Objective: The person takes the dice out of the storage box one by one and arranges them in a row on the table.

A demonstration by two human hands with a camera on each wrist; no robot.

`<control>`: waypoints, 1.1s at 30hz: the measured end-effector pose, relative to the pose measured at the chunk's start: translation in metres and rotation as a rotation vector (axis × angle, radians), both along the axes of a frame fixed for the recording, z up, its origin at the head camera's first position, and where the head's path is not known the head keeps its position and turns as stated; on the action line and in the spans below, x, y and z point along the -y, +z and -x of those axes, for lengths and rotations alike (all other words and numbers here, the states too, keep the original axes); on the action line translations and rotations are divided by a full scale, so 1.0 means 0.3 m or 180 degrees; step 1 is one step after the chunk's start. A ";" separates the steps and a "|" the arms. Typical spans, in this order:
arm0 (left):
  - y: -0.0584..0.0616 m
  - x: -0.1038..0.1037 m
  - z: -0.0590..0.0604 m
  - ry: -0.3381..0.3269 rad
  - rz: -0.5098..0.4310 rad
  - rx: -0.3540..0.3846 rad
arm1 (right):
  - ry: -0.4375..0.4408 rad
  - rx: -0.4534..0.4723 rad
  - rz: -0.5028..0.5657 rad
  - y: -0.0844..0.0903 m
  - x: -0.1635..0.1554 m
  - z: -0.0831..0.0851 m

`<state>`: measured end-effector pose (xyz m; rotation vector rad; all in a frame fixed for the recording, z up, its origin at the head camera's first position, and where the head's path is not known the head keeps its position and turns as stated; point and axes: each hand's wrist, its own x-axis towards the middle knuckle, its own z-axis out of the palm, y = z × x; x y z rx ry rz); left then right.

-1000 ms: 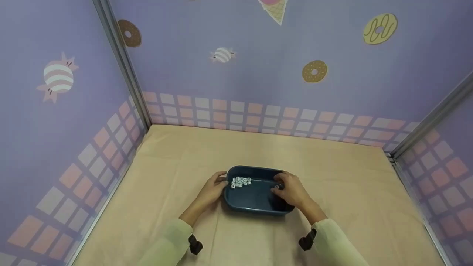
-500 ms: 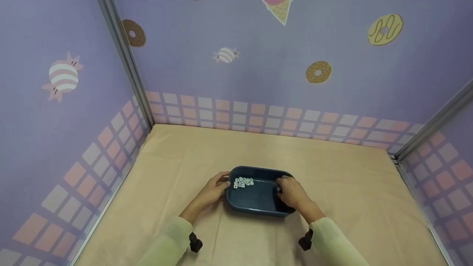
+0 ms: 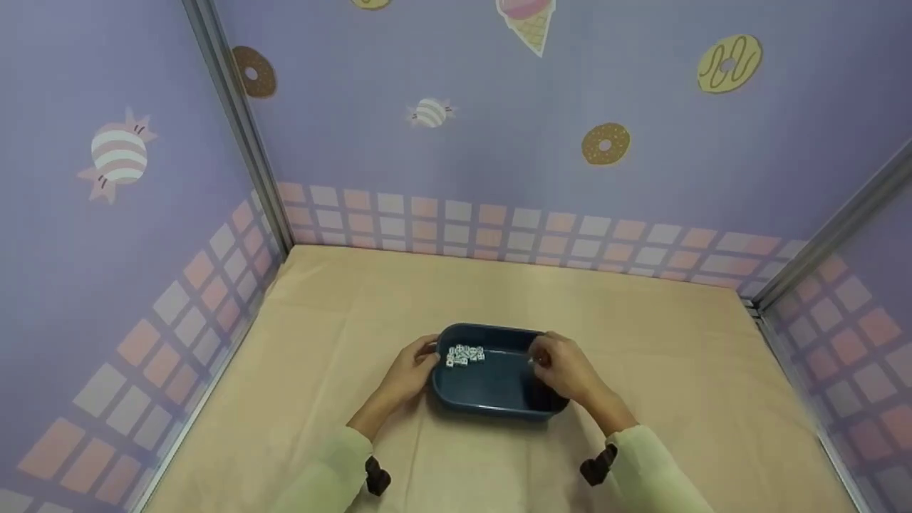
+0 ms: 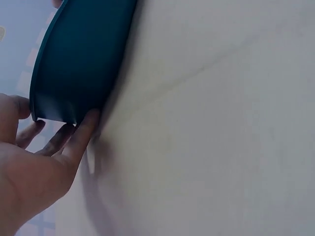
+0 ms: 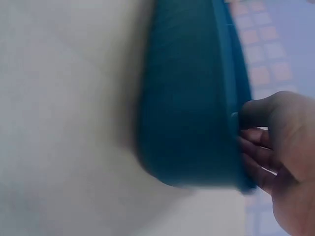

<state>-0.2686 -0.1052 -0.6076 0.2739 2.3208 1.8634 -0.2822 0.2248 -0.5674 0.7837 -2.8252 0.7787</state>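
Tray (image 3: 491, 388): dark blue and deep, sitting on the pale counter (image 3: 356, 313) right between the two hands, no slide to report.
Left hand (image 3: 410, 370): steadying the tray's left end, thumb up at the rim, fingers against the outside of the wall, clamped lightly on it.
Right hand (image 3: 566, 367): over the right end, reaching inside the rim, fingers curled in against the thumb.
Small pale piece (image 3: 531, 361): a speck at those right fingertips, seemingly pinched; it's tiny and half hidden, so calling it a die is only a fair guess.
Dice (image 3: 464, 355): white, bunched inside the tray at the left end, well apart from the right fingers.
Just changed: a second ago the right fingers stand spread from the thumb; now they're drawn together, while the dice bunch keeps its place. All the fine handling, then, is at the right end, with the left hand as anchor.
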 end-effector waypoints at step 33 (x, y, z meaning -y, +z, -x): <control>0.015 0.157 -0.019 0.0148 -0.0171 0.0198 | -0.0233 0.0450 0.0514 -0.200 -0.117 -0.068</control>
